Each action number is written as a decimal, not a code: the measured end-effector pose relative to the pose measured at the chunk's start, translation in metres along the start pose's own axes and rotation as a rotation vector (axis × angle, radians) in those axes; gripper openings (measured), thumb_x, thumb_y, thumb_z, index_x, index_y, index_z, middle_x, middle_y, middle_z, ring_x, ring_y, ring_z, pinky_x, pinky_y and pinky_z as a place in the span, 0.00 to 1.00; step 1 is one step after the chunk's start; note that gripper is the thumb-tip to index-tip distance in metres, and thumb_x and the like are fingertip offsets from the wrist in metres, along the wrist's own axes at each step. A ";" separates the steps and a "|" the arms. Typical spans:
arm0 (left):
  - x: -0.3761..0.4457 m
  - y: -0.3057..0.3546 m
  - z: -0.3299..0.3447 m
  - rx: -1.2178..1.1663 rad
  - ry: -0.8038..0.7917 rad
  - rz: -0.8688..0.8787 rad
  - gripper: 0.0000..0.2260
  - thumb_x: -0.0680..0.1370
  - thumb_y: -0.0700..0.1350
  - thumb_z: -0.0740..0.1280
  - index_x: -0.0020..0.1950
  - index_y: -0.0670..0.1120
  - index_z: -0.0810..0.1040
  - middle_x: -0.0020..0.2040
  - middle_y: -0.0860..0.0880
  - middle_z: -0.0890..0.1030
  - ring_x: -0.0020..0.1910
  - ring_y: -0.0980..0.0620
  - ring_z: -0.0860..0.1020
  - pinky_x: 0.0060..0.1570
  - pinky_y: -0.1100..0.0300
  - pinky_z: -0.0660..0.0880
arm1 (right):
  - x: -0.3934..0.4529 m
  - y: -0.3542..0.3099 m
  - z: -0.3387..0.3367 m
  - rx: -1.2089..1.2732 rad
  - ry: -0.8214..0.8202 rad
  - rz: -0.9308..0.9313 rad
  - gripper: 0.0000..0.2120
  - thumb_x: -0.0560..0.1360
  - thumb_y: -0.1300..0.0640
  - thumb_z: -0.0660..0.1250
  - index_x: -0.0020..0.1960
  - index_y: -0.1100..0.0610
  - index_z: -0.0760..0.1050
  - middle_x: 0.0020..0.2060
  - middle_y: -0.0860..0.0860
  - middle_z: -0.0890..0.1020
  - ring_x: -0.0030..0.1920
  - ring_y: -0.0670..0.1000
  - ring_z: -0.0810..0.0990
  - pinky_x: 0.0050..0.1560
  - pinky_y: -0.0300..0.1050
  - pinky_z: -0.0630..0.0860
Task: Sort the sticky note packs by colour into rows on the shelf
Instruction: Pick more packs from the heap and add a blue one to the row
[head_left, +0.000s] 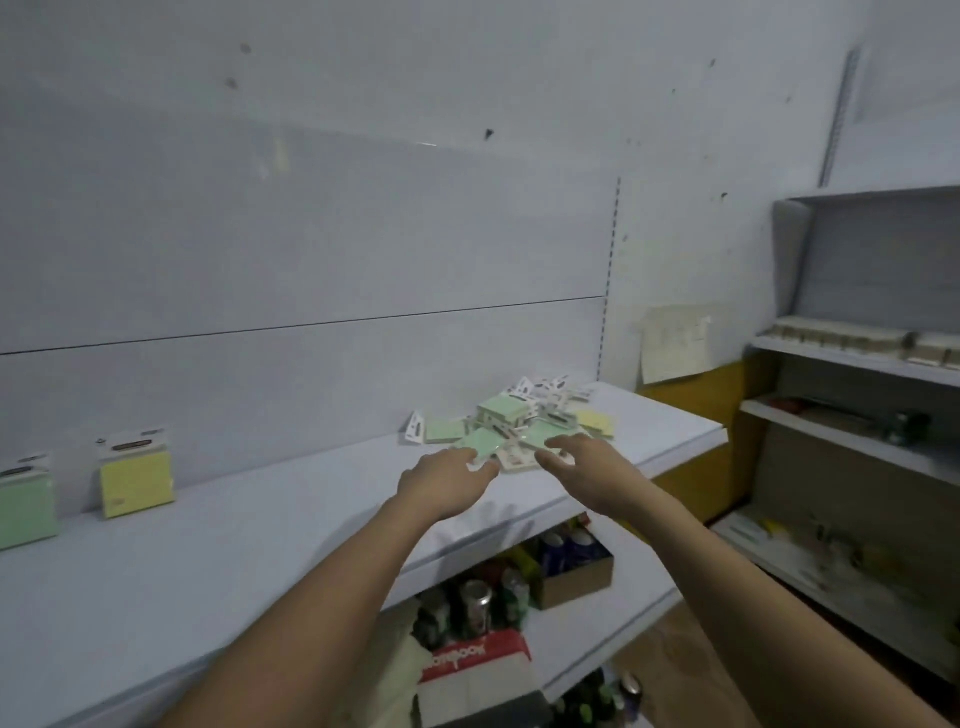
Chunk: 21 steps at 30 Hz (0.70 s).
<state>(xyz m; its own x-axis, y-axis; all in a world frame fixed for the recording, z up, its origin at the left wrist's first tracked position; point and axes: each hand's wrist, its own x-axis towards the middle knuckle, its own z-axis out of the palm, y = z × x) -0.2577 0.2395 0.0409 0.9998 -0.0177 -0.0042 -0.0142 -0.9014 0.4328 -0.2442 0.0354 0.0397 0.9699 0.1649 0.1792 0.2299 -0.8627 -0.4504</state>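
On the lower shelf (597, 639) beneath my arms, an open cardboard box (574, 577) holds dark bottles or cans, too blurred to tell apart. My left hand (441, 480) and right hand (582, 460) both reach out, fingers loosely spread, to the near edge of the jumbled pile of green and yellow sticky note packs (519, 423) on the white shelf (260, 545); whether either touches a pack I cannot tell. Far to my left, a yellow pack (136, 480) and a green pack (26, 512) stand upright against the back panel (311, 234).

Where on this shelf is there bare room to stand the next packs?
The shelf is bare between the upright yellow pack and the left hand, from back wall to front edge. The right end is crowded: the loose pile sits there, with both hands, right hand included, at it.
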 end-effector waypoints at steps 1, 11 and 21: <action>0.002 0.018 0.008 -0.014 -0.002 0.013 0.30 0.75 0.69 0.52 0.73 0.57 0.66 0.74 0.53 0.67 0.71 0.48 0.67 0.67 0.49 0.65 | -0.005 0.019 -0.010 0.012 0.001 0.017 0.30 0.76 0.33 0.53 0.70 0.48 0.70 0.70 0.51 0.71 0.67 0.54 0.71 0.65 0.57 0.70; 0.048 0.080 0.071 -0.039 0.002 0.010 0.26 0.77 0.64 0.56 0.73 0.55 0.67 0.74 0.54 0.67 0.72 0.51 0.66 0.70 0.51 0.64 | 0.031 0.134 -0.015 0.139 -0.070 0.037 0.28 0.77 0.36 0.54 0.72 0.49 0.67 0.72 0.51 0.68 0.70 0.54 0.67 0.68 0.54 0.67; 0.202 0.093 0.111 -0.031 0.088 -0.029 0.32 0.75 0.57 0.66 0.76 0.50 0.61 0.77 0.48 0.61 0.74 0.46 0.61 0.70 0.51 0.62 | 0.181 0.197 0.015 0.044 -0.027 -0.034 0.24 0.78 0.41 0.58 0.70 0.49 0.68 0.68 0.49 0.71 0.67 0.52 0.69 0.64 0.52 0.70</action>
<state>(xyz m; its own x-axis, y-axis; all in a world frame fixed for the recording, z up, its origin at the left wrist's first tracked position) -0.0579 0.1046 -0.0197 0.9970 0.0472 0.0614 0.0136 -0.8871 0.4613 -0.0225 -0.0979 -0.0297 0.9632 0.2069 0.1715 0.2653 -0.8346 -0.4828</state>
